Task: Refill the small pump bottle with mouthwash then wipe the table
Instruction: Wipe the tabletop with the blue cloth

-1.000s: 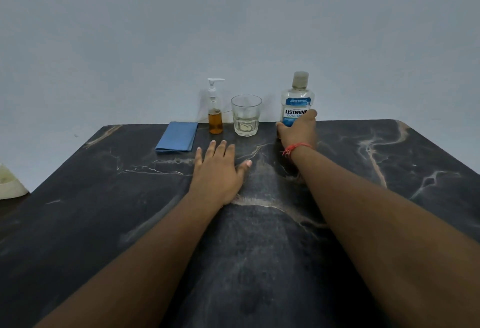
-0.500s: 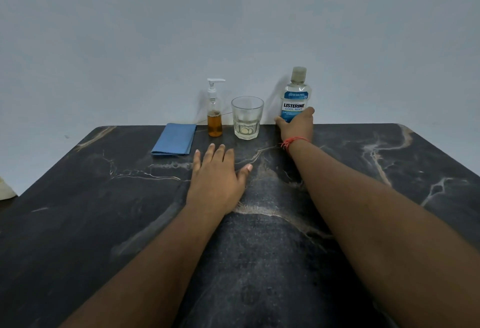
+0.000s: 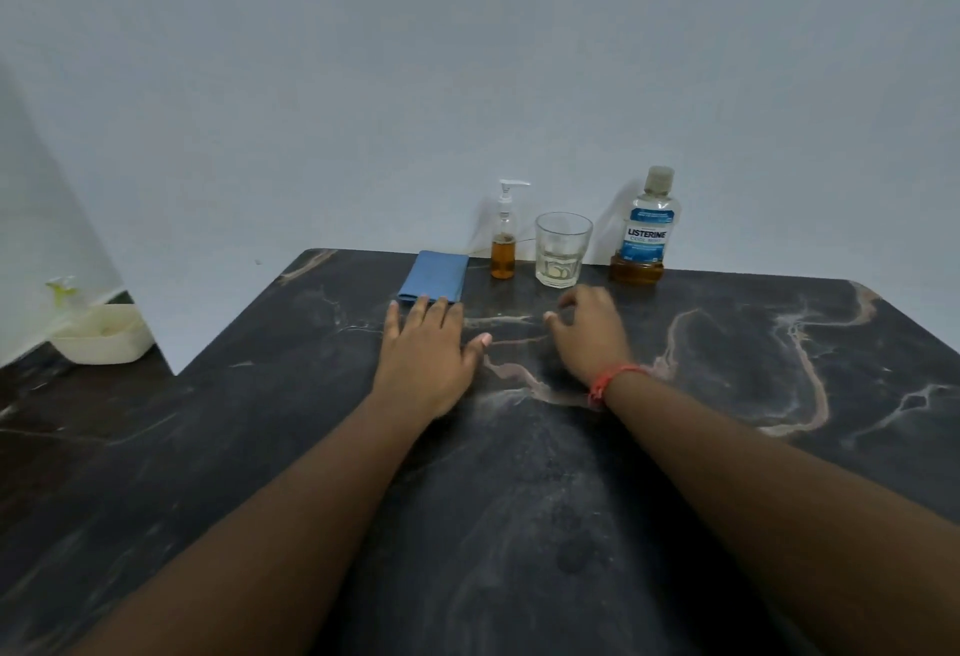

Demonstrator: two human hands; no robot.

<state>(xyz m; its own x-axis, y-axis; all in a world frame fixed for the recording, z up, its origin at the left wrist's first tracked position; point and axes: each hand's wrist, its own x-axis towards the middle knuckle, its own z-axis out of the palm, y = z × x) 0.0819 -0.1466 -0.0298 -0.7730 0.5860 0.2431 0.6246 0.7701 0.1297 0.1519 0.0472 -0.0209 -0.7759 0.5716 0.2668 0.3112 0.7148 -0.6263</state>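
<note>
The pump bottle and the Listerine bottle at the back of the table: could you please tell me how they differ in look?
The pump bottle is slim, with a white pump head; the Listerine bottle is wider, with a plain screw cap. The Listerine bottle carries a blue and white label; the pump bottle has none. Amber liquid fills roughly the pump bottle's lower half, but only a low band in the Listerine bottle. Both are clear, upright, and untouched by either hand.

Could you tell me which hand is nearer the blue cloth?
Left. The left hand lies flat, fingertips at the cloth's near edge; the right hand is off to its right, below the glass.
</note>
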